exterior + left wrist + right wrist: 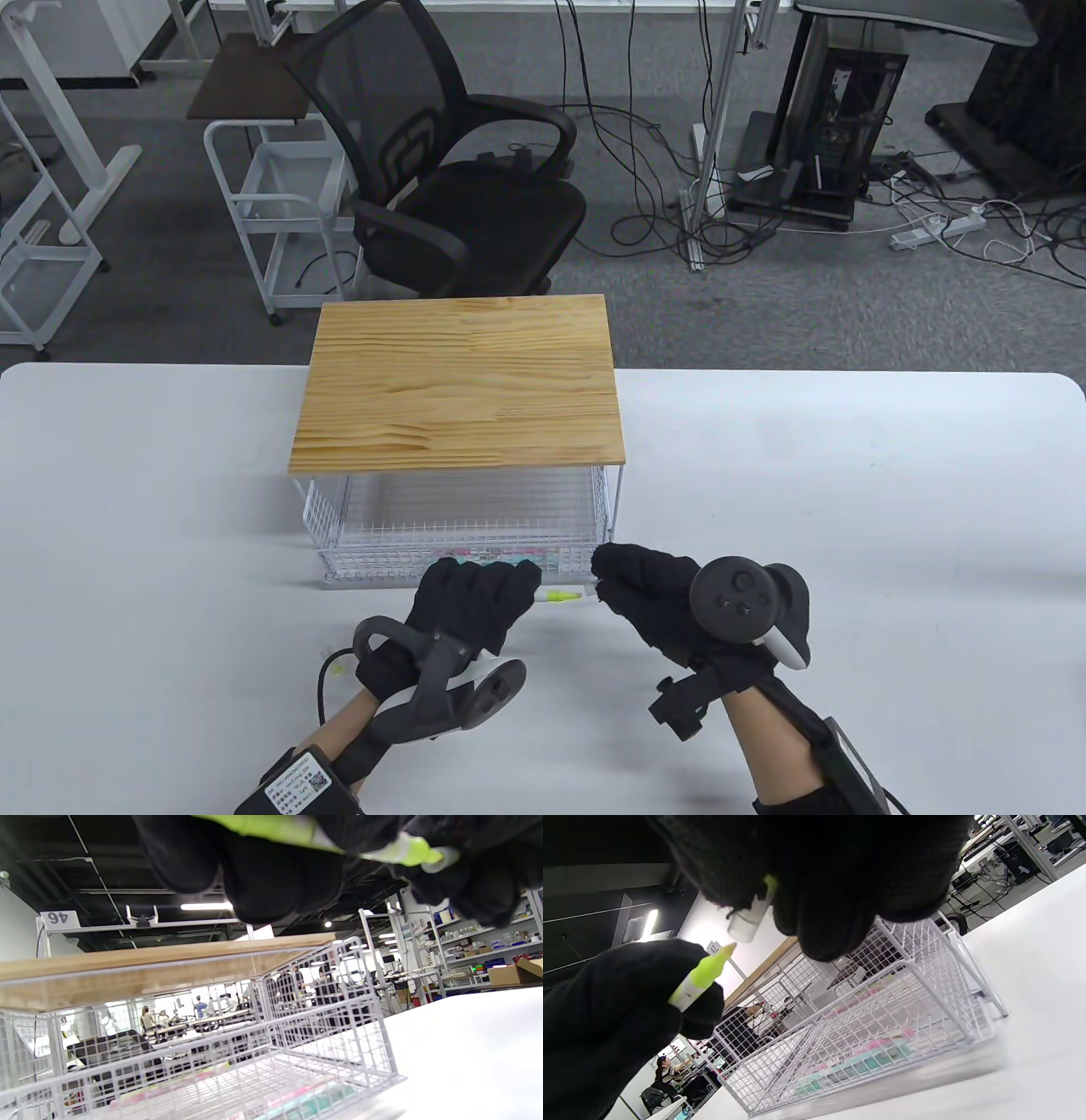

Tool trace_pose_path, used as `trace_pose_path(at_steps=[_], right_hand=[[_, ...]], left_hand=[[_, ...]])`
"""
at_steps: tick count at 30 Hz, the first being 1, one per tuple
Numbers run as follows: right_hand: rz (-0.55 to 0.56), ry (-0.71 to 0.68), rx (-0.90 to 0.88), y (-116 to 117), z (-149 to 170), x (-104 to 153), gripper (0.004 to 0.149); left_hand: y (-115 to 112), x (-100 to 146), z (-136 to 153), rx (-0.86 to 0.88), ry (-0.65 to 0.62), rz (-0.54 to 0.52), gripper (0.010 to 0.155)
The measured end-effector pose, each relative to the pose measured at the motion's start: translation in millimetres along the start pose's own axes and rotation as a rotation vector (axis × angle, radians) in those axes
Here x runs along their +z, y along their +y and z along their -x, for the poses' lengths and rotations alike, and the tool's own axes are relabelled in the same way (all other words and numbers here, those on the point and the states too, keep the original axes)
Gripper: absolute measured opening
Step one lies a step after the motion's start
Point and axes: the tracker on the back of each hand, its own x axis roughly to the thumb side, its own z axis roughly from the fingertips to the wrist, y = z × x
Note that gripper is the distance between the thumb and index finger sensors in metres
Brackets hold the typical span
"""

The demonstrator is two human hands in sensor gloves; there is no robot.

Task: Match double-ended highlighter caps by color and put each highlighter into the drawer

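Note:
My left hand [475, 594] grips a yellow-green highlighter [556, 597] whose bare tip points right, just in front of the white wire drawer [458, 556]. My right hand [632, 586] pinches a clear cap [746, 923] with a yellow-green end, a short gap from that tip. In the left wrist view the highlighter [339, 844] crosses the top under my fingers. In the right wrist view its tip [706, 974] points up toward the cap. Several capped highlighters [857, 1060], pink and teal, lie in the pulled-out drawer.
The drawer slides out of a wire frame topped by a wooden board [462, 386] at the middle of the white table [848, 509]. A black office chair [450, 170] and a white cart [280, 212] stand beyond the far edge.

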Motion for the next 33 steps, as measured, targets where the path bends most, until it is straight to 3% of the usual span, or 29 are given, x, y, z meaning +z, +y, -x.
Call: trace_pose_path(at_steps=[21, 33], right_hand=[[-0.077, -0.064, -0.034, 21, -11, -1, 0.045], [-0.093, -0.041, -0.197, 31, -8, -2, 0.044]], left_hand=[[4, 5, 0, 0.056, -0.025, -0.038, 0.051], [10, 8, -1, 0.067, -0.031, -0.095, 0.050]])
